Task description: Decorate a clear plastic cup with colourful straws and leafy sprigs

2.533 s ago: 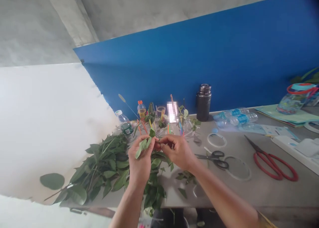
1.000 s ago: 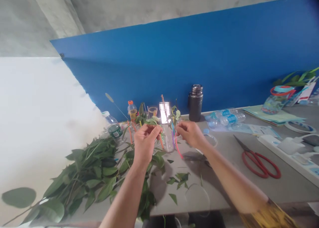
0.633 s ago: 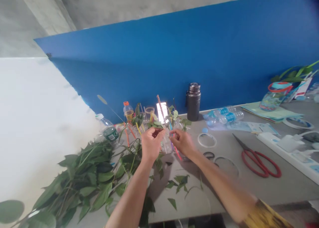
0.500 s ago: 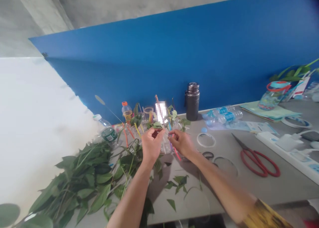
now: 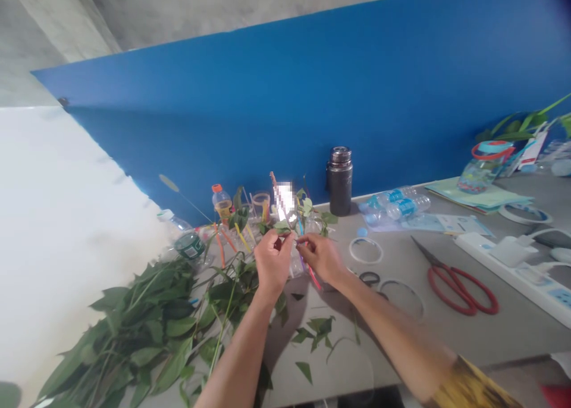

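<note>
My left hand (image 5: 272,262) is closed in a pinch, with a thin brown twig (image 5: 273,179) running down to its fingertips. Almost touching it, my right hand (image 5: 322,258) pinches with thumb and forefinger; what lies between those fingers is too small to make out. Green leaves (image 5: 307,206) stand just behind both hands. Coloured straws, among them a red one (image 5: 314,278), show below the right fingers. A clear plastic container (image 5: 295,266) is partly hidden between the hands.
Leafy branches (image 5: 151,325) pile up at left beside a green-labelled bottle (image 5: 190,244). A black thermos (image 5: 341,182) stands at the back. Red-handled scissors (image 5: 459,283), a tape roll (image 5: 366,250), plastic bottles (image 5: 408,206) and a power strip (image 5: 508,271) lie to the right.
The view has shifted slightly, so most things sit a little further left. Both hands stay pinched close together, with only a small movement of the fingers.
</note>
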Demonstrator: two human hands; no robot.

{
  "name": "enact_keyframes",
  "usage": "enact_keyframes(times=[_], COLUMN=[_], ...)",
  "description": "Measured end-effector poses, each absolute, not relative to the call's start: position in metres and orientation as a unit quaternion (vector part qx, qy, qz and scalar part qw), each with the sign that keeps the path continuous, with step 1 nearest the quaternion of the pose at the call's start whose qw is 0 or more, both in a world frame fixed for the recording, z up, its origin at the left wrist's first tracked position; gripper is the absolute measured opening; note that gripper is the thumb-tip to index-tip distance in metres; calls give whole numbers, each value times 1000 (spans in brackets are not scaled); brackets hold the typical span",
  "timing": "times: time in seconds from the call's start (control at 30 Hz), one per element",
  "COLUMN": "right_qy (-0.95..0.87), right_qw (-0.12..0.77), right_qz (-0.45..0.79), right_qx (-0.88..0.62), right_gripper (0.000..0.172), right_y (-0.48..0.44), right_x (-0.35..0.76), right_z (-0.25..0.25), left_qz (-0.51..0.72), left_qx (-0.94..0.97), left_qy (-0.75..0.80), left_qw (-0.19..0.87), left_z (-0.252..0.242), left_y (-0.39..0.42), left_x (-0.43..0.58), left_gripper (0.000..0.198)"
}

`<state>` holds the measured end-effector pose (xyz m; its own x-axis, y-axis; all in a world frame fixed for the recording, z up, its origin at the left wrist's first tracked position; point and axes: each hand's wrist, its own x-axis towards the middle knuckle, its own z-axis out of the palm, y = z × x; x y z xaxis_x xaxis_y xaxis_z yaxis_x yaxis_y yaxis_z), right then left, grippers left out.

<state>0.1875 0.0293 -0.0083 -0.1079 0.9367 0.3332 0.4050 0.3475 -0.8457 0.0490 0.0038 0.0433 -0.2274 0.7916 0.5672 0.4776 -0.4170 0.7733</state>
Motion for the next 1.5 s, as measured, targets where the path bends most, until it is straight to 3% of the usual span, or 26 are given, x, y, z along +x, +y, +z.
enact_keyframes(times=[0.47, 0.77, 1.13, 1.5], right_qy=[-687, -697, -695, -696], right_qw=[459, 441, 448, 470], right_qz=[280, 258, 258, 262], right_qx=[-489, -504, -500, -476], right_gripper=[18, 12, 8, 13], right_y=[28, 25, 25, 34], right_x=[186, 187, 190, 187], right_z=[-6, 1, 1, -15], left_qz=[577, 541, 497, 516], left_qx=[615, 639, 702, 717], left_qy=[517, 530, 508, 468], left_qw=[150, 133, 37, -28], left_z=[41, 35, 32, 31], left_y=[6, 10, 8, -2], left_x=[52, 49, 42, 38], left_gripper=[19, 8, 4, 22])
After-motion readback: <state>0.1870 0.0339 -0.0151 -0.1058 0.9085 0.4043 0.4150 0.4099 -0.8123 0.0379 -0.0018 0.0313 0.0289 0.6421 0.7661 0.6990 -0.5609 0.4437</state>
